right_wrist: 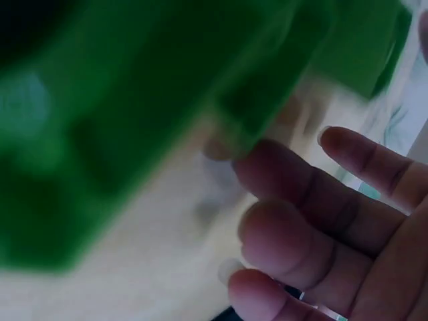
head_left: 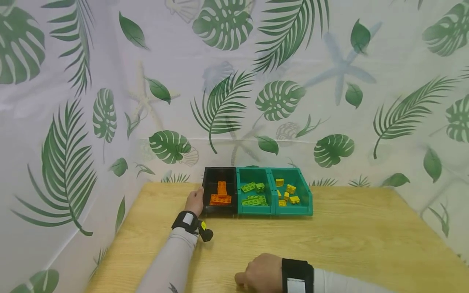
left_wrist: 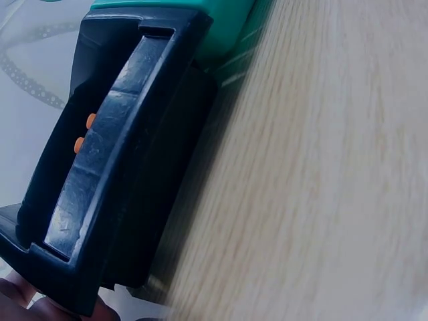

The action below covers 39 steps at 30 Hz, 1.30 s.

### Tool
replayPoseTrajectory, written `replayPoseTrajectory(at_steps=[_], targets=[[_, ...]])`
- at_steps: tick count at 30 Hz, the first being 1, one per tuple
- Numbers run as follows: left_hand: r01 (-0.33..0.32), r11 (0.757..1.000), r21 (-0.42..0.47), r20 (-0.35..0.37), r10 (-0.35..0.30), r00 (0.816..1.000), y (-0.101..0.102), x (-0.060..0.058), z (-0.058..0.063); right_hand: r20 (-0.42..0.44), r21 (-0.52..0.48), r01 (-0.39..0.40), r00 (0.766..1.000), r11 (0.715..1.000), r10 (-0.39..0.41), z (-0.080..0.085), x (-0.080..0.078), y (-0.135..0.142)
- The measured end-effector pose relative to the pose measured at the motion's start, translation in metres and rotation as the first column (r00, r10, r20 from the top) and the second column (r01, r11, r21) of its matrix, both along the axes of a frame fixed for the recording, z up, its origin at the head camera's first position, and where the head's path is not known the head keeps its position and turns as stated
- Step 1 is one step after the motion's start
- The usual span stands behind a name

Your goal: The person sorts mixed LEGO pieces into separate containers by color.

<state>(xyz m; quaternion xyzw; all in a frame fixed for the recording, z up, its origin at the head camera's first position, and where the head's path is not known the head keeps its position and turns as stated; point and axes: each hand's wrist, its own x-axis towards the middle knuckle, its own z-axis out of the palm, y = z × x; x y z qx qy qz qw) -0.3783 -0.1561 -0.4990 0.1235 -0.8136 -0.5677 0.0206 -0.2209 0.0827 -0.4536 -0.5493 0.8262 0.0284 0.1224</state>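
Note:
My left hand grips the left side wall of a black bin, which holds orange toy bricks. In the left wrist view, fingers show at the bin's lower left corner, and two orange studs peek over its front lip. A teal bin with lime green bricks stands right beside the black one. My right hand is low over the near table, its fingers loosely bent and holding nothing. In the right wrist view, a large blurred green shape lies close before the fingertips.
A second teal bin with several yellow bricks ends the row on the right. The row stands near the back edge of the wooden table. Leaf-patterned cloth hangs behind the table and along its left side.

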Motion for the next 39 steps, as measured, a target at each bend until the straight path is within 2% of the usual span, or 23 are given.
replayPoseTrajectory(at_steps=[3,7,10,12,14,17,20,23,25,27,29,31,33,37,39], targets=[[-0.003,1.0,-0.002,-0.004,0.003,1.0,-0.002,-0.001,-0.003,0.058,0.036,-0.035,0.998,0.999,0.033,-0.001,0.004,-0.006],[-0.001,1.0,-0.007,-0.006,0.001,1.0,-0.003,-0.001,-0.004,0.143,0.027,-0.035,0.989,0.999,0.031,-0.001,-0.002,-0.008],[-0.001,1.0,-0.013,0.001,0.001,1.0,-0.003,-0.001,-0.004,0.22,-0.041,0.017,0.975,0.999,-0.007,0.001,-0.013,-0.005],[-0.006,1.0,-0.013,0.002,0.006,1.0,-0.003,-0.001,-0.004,0.275,-0.099,0.09,0.96,0.991,-0.06,0.004,-0.024,-0.001],[-0.01,1.0,-0.017,-0.004,0.01,1.0,-0.003,-0.001,-0.004,0.328,-0.158,0.179,0.937,0.971,-0.119,0.007,-0.038,0.005],[-0.015,1.0,-0.021,-0.018,0.015,1.0,-0.003,-0.003,-0.004,0.371,-0.246,0.296,0.909,0.923,-0.193,0.008,-0.061,0.017],[-0.017,1.0,-0.021,-0.023,0.017,1.0,-0.002,-0.003,-0.005,0.36,-0.322,0.375,0.898,0.869,-0.255,0.007,-0.083,0.029],[-0.016,1.0,-0.017,-0.02,0.015,1.0,-0.001,-0.003,-0.006,0.294,-0.382,0.427,0.897,0.82,-0.33,0.007,-0.103,0.038],[-0.016,1.0,-0.008,-0.022,0.016,1.0,0.0,-0.002,-0.006,0.215,-0.419,0.448,0.894,0.79,-0.393,0.006,-0.115,0.041],[-0.018,1.0,-0.007,-0.027,0.018,0.999,0.0,-0.002,-0.007,0.096,-0.444,0.439,0.89,0.782,-0.445,0.006,-0.126,0.043],[-0.023,1.0,-0.002,-0.028,0.023,0.999,-0.001,-0.002,-0.006,-0.051,-0.451,0.415,0.872,0.79,-0.487,0.005,-0.138,0.045],[-0.028,1.0,-0.003,-0.033,0.028,0.999,-0.001,-0.002,-0.006,-0.206,-0.442,0.389,0.833,0.808,-0.513,0.002,-0.15,0.046],[-0.027,1.0,-0.001,-0.03,0.027,0.999,-0.001,-0.001,-0.005,-0.33,-0.426,0.373,0.784,0.824,-0.526,-0.003,-0.161,0.048],[-0.019,1.0,0.002,-0.017,0.019,1.0,-0.001,0.0,-0.003,-0.511,-0.419,0.31,0.697,0.853,-0.504,-0.015,-0.177,0.048],[-0.018,1.0,-0.003,-0.013,0.018,1.0,-0.002,-0.001,-0.003,-0.574,-0.416,0.271,0.662,0.868,-0.482,-0.02,-0.181,0.046]])
